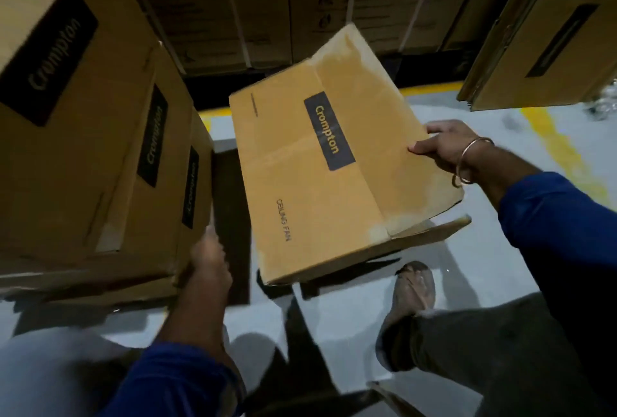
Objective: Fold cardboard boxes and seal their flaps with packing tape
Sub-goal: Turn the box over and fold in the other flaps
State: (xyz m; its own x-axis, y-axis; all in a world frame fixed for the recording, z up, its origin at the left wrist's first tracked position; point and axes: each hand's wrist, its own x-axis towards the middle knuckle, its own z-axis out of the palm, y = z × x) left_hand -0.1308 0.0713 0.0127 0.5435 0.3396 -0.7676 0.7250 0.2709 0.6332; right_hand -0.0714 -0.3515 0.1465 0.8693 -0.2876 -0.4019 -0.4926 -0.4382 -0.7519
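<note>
At nine o'clock a stack of Crompton boxes point(83, 136) stands on the grey floor point(474, 269); the left hand point(208, 261), blurred, rests against the stack's lower corner at seven o'clock, and whether its fingers grip or lie flat cannot be told; at the centre a flattened cardboard box point(320, 163) is held tilted above the floor; at three o'clock the right hand point(444, 149), a bangle point(467, 163) on its wrist, pinches the box's right edge, thumb on top.

A tan cardboard box point(320, 163) hangs tilted above the grey floor — its taped top faces the camera. A dark label reads "Crompton"; "CEILING FAN" is printed nearby.
</note>
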